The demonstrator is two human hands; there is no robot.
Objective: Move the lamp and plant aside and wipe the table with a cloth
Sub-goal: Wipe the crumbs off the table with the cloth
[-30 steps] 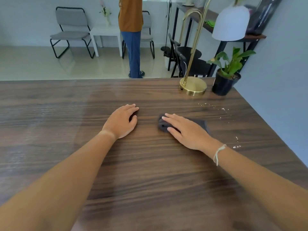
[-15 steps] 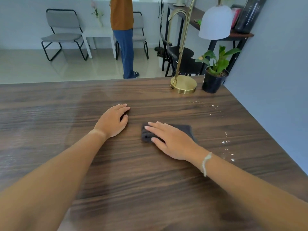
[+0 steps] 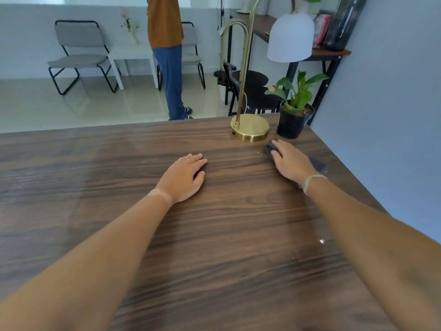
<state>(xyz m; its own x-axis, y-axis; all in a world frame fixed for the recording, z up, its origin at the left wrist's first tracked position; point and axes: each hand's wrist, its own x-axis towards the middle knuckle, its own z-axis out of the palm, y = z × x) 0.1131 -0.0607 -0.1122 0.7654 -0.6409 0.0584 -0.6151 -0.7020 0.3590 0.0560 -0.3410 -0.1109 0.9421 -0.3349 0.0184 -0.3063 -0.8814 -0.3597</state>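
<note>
A dark wooden table (image 3: 214, 235) fills the view. At its far right corner stands a brass lamp (image 3: 249, 127) with a white shade, and beside it a small green plant (image 3: 295, 115) in a black pot. My right hand (image 3: 292, 161) lies flat on a dark grey cloth (image 3: 318, 164), pressing it onto the table just in front of the lamp base and pot. Most of the cloth is hidden under the hand. My left hand (image 3: 183, 177) rests palm down on the bare table near the middle, holding nothing.
Pale crumbs (image 3: 321, 241) lie near the table's right edge, with a few more by the cloth. A blue-grey wall (image 3: 393, 115) runs along the right side. Beyond the far edge a person (image 3: 167, 56) stands near grey chairs (image 3: 78, 56) and a dark shelf.
My right hand has slid the cloth away from me and to the right, from the table's middle up to the lamp base. The left hand has stayed put.
</note>
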